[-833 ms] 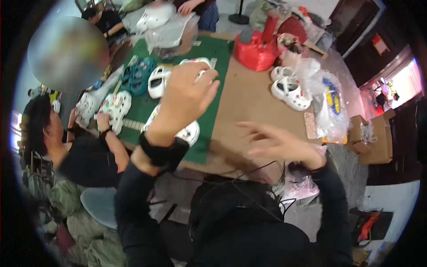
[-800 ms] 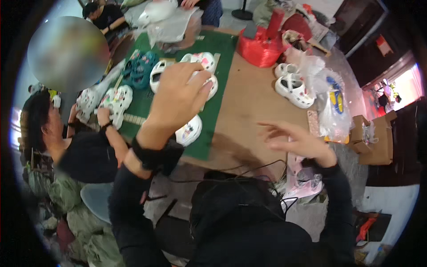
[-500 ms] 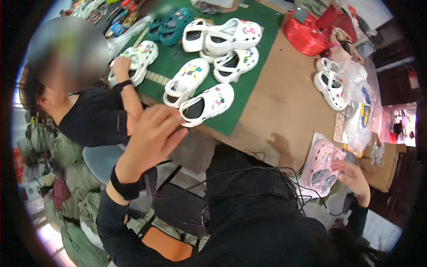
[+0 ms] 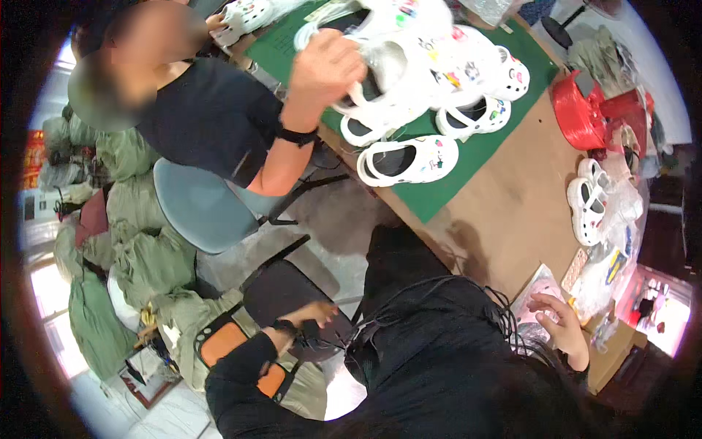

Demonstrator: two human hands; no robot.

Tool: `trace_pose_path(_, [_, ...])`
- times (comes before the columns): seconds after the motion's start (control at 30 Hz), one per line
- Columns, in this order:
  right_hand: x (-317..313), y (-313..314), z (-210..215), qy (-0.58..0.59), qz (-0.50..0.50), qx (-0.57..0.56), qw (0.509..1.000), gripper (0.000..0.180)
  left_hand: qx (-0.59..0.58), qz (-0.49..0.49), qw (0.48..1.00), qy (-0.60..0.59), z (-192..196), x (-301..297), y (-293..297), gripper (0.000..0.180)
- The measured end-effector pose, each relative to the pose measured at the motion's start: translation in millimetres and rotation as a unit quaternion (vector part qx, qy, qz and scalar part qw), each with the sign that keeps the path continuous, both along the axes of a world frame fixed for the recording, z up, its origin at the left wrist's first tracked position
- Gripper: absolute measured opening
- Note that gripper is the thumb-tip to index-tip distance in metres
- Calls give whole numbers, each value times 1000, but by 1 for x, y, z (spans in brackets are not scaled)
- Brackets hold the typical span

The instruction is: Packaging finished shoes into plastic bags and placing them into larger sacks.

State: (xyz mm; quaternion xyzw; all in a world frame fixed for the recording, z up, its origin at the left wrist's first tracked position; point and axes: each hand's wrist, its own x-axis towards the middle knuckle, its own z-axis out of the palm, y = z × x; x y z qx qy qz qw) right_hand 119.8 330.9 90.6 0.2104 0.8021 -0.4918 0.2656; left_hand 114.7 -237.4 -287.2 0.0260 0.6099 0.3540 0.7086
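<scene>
The left hand (image 4: 311, 316) hangs low beside the person's body, fingers loosely curled and holding nothing, just over a dark chair seat (image 4: 281, 296). The right hand (image 4: 559, 318) rests half open, fingers spread, on a pink packet (image 4: 532, 293) at the brown table's (image 4: 504, 212) near edge. Well beyond both hands, white clogs with coloured charms (image 4: 409, 159) lie on a green mat (image 4: 475, 157), where a co-worker's hand (image 4: 325, 69) grips another white clog (image 4: 380, 88).
</scene>
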Motion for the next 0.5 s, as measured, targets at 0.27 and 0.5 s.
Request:
trace_pose_path(0.27, [-22,0,-8,-32,11,-27,999,35,241,252,770,-534,149,-11,96,27])
trace_pose_path(0.5, [-24,11,-14,-29,9,-13,999,32,38,168,919,-355,136,-18,99,27])
